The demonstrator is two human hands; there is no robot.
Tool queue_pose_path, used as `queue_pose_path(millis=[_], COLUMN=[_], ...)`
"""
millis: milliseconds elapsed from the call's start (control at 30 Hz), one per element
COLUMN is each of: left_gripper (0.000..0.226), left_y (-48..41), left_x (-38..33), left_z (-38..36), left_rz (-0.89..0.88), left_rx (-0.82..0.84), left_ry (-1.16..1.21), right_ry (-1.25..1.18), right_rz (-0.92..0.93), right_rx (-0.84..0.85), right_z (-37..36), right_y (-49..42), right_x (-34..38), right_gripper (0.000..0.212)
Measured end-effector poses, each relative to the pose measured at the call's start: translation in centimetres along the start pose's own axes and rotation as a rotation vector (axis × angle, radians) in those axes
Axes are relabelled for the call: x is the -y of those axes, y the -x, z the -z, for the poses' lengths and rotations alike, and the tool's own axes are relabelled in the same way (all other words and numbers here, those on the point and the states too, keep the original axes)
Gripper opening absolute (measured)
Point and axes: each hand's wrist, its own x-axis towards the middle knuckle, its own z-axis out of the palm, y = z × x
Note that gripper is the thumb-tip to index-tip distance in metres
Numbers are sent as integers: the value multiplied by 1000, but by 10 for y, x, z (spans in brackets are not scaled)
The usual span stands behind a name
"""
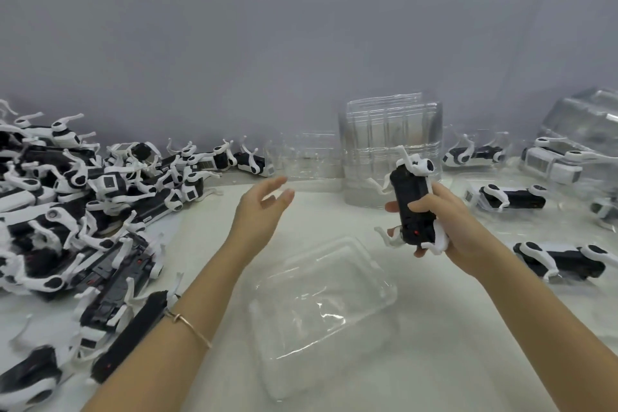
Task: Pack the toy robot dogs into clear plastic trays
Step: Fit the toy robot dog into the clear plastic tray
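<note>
Right hand (444,221) grips a toy robot dog (412,202) round its black body, fingers curled over the underside, dog held upright-ish in the air with white legs sticking out both ends, above and right of the clear tray (321,314). That tray lies on the white table (451,361) between the two forearms, nothing in it. Left hand (261,211) raised over the table, fingers straight and spread, holding nothing, thin bracelet (189,328) on the wrist. Big heap of loose dogs (77,211) on the left side of the table. Stack of clear trays (389,150) stands at the back by the grey wall (301,27). Packed dogs in trays (508,199) lie on the right, one more dog (561,259) near the right forearm
</note>
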Motion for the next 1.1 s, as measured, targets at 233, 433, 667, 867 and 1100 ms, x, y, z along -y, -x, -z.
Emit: queue_pose_path(millis=[233, 433, 667, 867, 1100], left_gripper=[78, 105, 75, 49, 51], left_y=[114, 146, 80, 64, 70], left_x=[1, 50, 52, 57, 57], left_z=[18, 16, -12, -31, -33], left_rz=[-165, -153, -129, -71, -113], left_rx=[-292, 200, 148, 83, 72], left_ry=[142, 160, 182, 22, -8], right_ry=[15, 96, 508, 1113, 1178], right_rz=[126, 307, 298, 268, 229], right_rx=[33, 233, 293, 118, 223], right_z=[-5, -18, -48, -42, -42], right_y=[16, 25, 11, 2, -16], right_x=[2, 13, 15, 5, 3], right_gripper=[48, 45, 39, 30, 35])
